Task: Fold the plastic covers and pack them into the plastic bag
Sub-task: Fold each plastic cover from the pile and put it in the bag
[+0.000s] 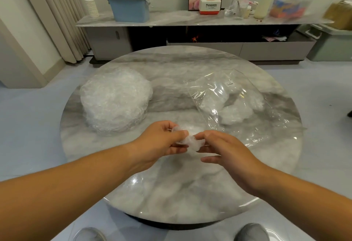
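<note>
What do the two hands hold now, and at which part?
Both hands hold one small crumpled plastic cover: the left hand pinches its left end, the right hand its right end.

The white, red-based box (pixel 210 6) on the far sideboard (pixel 171 19) is showing "Panasonic" in dark letters — the white sticker (pixel 229 83) on the clear plastic bag (pixel 209 96) at right is blurring unreadably.

Plastic cover (pixel 190 141): small wad, both ends hidden where the left hand (pixel 162 142) and right hand (pixel 226 149) pinch it; folds not discernible. Plastic bag (pixel 215 96): white label (pixel 230 83) too small to read; contents indistinct behind glare. Clear tub (pixel 291 6) on far shelf (pixel 171 20): blurred. Brown bundle (pixel 341 14), green bin (pixel 333 46): cut by right edge. Grey shoes (pixel 251 231): cut by bottom edge.
</note>
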A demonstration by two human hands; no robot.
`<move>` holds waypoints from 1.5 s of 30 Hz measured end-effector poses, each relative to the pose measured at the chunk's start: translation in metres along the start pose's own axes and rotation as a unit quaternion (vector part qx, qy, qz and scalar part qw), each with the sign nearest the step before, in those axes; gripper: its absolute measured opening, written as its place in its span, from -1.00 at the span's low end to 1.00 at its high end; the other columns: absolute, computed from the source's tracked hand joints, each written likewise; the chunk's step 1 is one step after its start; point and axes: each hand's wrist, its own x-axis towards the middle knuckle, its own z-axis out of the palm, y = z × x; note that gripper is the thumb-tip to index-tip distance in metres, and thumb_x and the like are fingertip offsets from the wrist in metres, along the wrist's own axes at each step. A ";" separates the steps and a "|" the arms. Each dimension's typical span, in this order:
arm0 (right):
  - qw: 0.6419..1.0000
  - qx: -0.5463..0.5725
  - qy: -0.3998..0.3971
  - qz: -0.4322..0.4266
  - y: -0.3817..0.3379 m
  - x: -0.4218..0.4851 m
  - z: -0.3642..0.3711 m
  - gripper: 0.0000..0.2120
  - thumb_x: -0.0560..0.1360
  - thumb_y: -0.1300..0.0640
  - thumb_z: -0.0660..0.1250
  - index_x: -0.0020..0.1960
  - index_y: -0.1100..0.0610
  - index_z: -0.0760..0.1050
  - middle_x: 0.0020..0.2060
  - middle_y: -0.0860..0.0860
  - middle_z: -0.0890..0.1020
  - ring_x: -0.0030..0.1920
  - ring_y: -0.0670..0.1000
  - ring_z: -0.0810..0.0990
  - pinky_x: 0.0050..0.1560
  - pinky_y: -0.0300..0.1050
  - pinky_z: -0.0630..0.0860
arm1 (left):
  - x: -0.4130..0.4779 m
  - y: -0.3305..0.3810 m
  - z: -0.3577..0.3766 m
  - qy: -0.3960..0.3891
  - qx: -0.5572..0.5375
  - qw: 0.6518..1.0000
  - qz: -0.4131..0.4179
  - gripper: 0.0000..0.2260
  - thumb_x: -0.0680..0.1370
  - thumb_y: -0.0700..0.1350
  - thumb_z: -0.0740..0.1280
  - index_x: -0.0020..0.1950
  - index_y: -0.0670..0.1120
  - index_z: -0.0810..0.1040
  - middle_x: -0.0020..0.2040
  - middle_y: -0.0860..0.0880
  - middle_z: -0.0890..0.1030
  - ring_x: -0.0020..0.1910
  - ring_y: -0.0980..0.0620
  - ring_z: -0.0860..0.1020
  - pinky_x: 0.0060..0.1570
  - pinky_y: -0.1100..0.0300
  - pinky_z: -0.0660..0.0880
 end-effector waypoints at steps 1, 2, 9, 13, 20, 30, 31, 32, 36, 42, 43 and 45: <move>1.000 0.001 0.017 0.003 0.000 0.000 -0.005 -0.72 0.65 -0.03 0.23 0.02 0.01 0.71 0.08 0.10 0.70 0.13 0.06 0.67 0.19 0.06 0.61 | 0.001 0.002 0.006 -0.005 -0.003 1.000 0.000 -0.83 0.55 -0.25 0.44 0.08 -0.28 0.54 -0.10 -0.20 0.67 -0.17 -0.07 0.70 -0.13 0.12 0.67; 0.999 0.006 0.031 0.006 0.000 -0.001 -0.010 -0.71 0.65 -0.02 0.23 0.01 0.06 0.70 0.06 0.12 0.71 0.10 0.08 0.69 0.17 0.08 0.62 | 0.003 0.004 0.012 -0.012 -0.007 1.000 -0.003 -0.83 0.56 -0.25 0.44 0.09 -0.28 0.54 -0.09 -0.21 0.67 -0.18 -0.08 0.70 -0.12 0.11 0.68; 0.989 0.020 0.143 -0.027 -0.006 0.001 -0.064 -0.58 0.67 -0.04 0.20 -0.14 0.15 0.71 -0.13 0.12 0.74 -0.10 0.07 0.69 0.12 0.13 0.64 | 0.014 0.011 0.059 -0.069 0.031 0.997 0.017 -0.83 0.55 -0.08 0.46 0.02 -0.13 0.55 -0.05 -0.10 0.70 -0.02 -0.07 0.72 0.04 0.06 0.66; 0.973 -0.037 0.221 -0.065 -0.002 0.010 -0.107 -0.52 0.68 -0.09 0.17 -0.17 0.14 0.71 -0.18 0.09 0.72 -0.16 0.05 0.67 0.08 0.06 0.64 | 0.020 0.004 0.077 -0.061 0.304 0.942 0.127 -0.70 0.61 0.20 0.28 0.18 0.02 0.59 0.19 0.09 0.61 0.24 0.10 0.55 0.24 0.18 0.45; 0.981 -0.087 0.175 -0.008 0.025 0.019 -0.157 -0.33 0.64 -0.27 0.07 -0.23 0.18 0.71 -0.18 0.15 0.73 -0.13 0.10 0.66 0.12 0.06 0.63 | 0.034 -0.032 0.090 -0.184 0.667 0.673 0.259 -0.48 0.66 0.29 -0.03 0.52 0.13 0.38 0.64 -0.01 -0.29 0.57 0.09 -0.39 0.54 0.13 -0.31; 0.981 -0.177 0.081 0.002 0.047 0.015 -0.167 -0.29 0.49 -0.40 0.01 -0.24 0.09 0.73 -0.18 0.00 0.74 -0.06 0.04 0.68 0.22 0.08 0.57 | 0.038 -0.043 0.097 -0.112 0.784 0.561 0.241 -0.18 0.56 0.44 -0.22 0.66 -0.07 -0.15 0.59 -0.06 -0.42 0.55 0.02 -0.45 0.57 -0.06 -0.25; 0.979 -0.188 0.079 0.003 0.047 0.015 -0.167 -0.28 0.49 -0.41 0.00 -0.23 0.08 0.73 -0.17 -0.02 0.74 -0.05 0.02 0.68 0.22 0.07 0.57 | 0.038 -0.043 0.097 -0.112 0.780 0.566 0.241 -0.17 0.54 0.45 -0.24 0.65 -0.07 -0.21 0.59 -0.05 -0.41 0.56 0.02 -0.44 0.58 -0.05 -0.23; 0.977 -0.198 0.079 0.003 0.047 0.016 -0.166 -0.27 0.48 -0.43 -0.02 -0.21 0.06 0.73 -0.16 -0.04 0.74 -0.05 0.01 0.68 0.22 0.07 0.57 | 0.038 -0.042 0.097 -0.114 0.774 0.575 0.239 -0.15 0.52 0.46 -0.25 0.64 -0.06 -0.25 0.60 -0.03 -0.40 0.56 0.04 -0.42 0.58 -0.04 -0.22; 0.978 -0.186 0.090 0.033 0.045 0.024 -0.161 -0.17 0.41 -0.58 -0.06 -0.11 0.01 0.74 -0.12 -0.02 0.75 -0.01 0.04 0.68 0.19 0.06 0.56 | 0.040 -0.040 0.094 -0.144 0.735 0.618 0.239 -0.10 0.45 0.50 -0.26 0.64 -0.02 -0.28 0.61 0.03 -0.37 0.56 0.11 -0.40 0.59 0.02 -0.17; 0.983 0.101 0.083 0.130 0.034 0.035 -0.134 -0.11 0.46 -0.50 0.08 0.21 0.30 0.58 0.02 0.22 0.60 -0.10 0.11 0.58 -0.16 -0.03 0.50 | 0.035 -0.035 0.089 -0.189 0.701 0.648 0.230 -0.11 0.47 0.49 -0.17 0.65 -0.01 -0.24 0.62 0.05 -0.34 0.57 0.15 -0.36 0.60 0.09 -0.15; 0.975 0.158 0.074 0.138 0.033 0.036 -0.129 -0.12 0.50 -0.48 0.08 0.26 0.32 0.55 0.04 0.22 0.58 -0.08 0.12 0.58 -0.14 -0.03 0.50 | 0.033 -0.034 0.088 -0.192 0.697 0.652 0.228 -0.11 0.47 0.49 -0.16 0.65 -0.01 -0.23 0.62 0.06 -0.33 0.57 0.15 -0.36 0.60 0.09 -0.14; 0.953 0.259 0.059 0.147 0.030 0.037 -0.118 -0.12 0.51 -0.48 0.11 0.32 0.31 0.51 0.10 0.20 0.60 0.02 0.15 0.60 -0.02 0.00 0.53 | 0.030 -0.034 0.088 -0.196 0.689 0.660 0.227 -0.12 0.49 0.48 -0.14 0.65 -0.01 -0.23 0.63 0.06 -0.32 0.57 0.16 -0.35 0.60 0.10 -0.13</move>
